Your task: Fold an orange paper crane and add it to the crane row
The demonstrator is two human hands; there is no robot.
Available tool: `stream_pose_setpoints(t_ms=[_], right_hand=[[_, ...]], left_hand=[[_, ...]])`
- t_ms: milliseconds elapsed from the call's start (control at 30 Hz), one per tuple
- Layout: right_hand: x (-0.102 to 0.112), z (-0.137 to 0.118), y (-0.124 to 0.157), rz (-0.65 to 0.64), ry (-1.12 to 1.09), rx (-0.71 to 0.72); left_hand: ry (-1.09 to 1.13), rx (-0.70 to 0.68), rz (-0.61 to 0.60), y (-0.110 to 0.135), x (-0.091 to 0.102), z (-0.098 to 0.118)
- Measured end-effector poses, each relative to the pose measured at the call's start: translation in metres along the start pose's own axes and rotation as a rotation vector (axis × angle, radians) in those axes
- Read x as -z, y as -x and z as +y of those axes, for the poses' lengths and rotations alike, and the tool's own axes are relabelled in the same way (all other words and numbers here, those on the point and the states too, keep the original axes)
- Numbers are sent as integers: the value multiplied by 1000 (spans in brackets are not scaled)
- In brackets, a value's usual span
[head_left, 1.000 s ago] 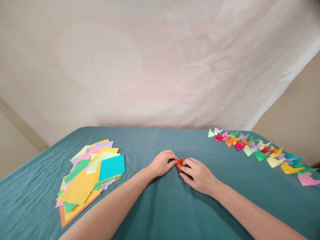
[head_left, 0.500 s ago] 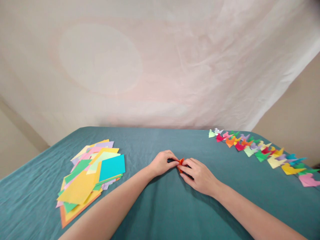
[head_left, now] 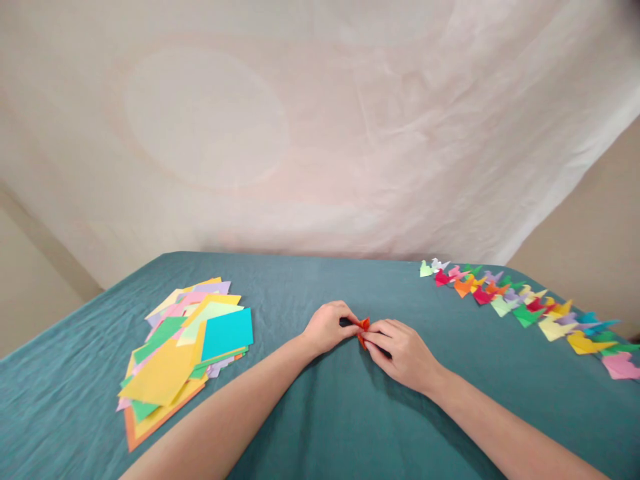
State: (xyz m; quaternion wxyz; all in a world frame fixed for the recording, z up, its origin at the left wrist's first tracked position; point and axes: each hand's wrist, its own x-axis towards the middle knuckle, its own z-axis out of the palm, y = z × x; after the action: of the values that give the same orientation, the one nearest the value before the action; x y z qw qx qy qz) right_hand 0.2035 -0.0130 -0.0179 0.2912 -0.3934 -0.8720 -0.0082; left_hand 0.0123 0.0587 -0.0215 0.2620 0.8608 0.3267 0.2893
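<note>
While the two bare hands meet a bit below centre in the head view, the small folded orange paper piece [head_left: 365,324] sits between their fingertips, at or just over the table covered in wrinkled dark teal cloth [head_left: 310,280]; can't tell if it touches.

Clock is centred on that piece, 12 = far edge.

Left hand [head_left: 327,327] at 9: thumb and index together, clamped on the piece's left side. Right hand [head_left: 404,352] at 4: fingertips closed on the piece from the right, right up against the left ones. Exact finger contact too small to read. Orange pokes out toward 12 and 6.

Well off at 9: loose pile of flat coloured paper sheets, fanned and overlapping. Bright cyan rectangular sheet [head_left: 227,335] on top at the pile's 3, big yellow sheet [head_left: 163,375] toward its 7.

From between 1 and 2 round to just past 3: diagonal band of small folded paper birds, mixed colours. Pale green bird [head_left: 425,269] at the far end, pink bird [head_left: 620,366] at the near end.

Behind, at 12: creased off-white fabric backdrop [head_left: 320,133].
</note>
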Motion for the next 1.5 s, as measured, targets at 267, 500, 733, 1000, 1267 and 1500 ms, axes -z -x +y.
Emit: stream_pose_setpoints(t_ms=[267, 500, 733, 1000, 1267, 1500], right_hand=[[-4, 0, -2, 82, -280, -235], [-9, 0, -3, 73, -368, -309], [-16, -1, -9, 20, -401, -458], [-23, -2, -19, 19, -375, -572], [-25, -3, -18, 12, -355, -568], [-24, -2, -17, 0, -362, -555]], left_hand=[[3, -18, 4, 1, 1, 0], [-46, 19, 60, 4, -1, -1], [12, 36, 23, 3, 0, -2], [24, 57, 33, 4, 1, 2], [39, 48, 10, 3, 1, 1], [37, 45, 11, 4, 0, 1]])
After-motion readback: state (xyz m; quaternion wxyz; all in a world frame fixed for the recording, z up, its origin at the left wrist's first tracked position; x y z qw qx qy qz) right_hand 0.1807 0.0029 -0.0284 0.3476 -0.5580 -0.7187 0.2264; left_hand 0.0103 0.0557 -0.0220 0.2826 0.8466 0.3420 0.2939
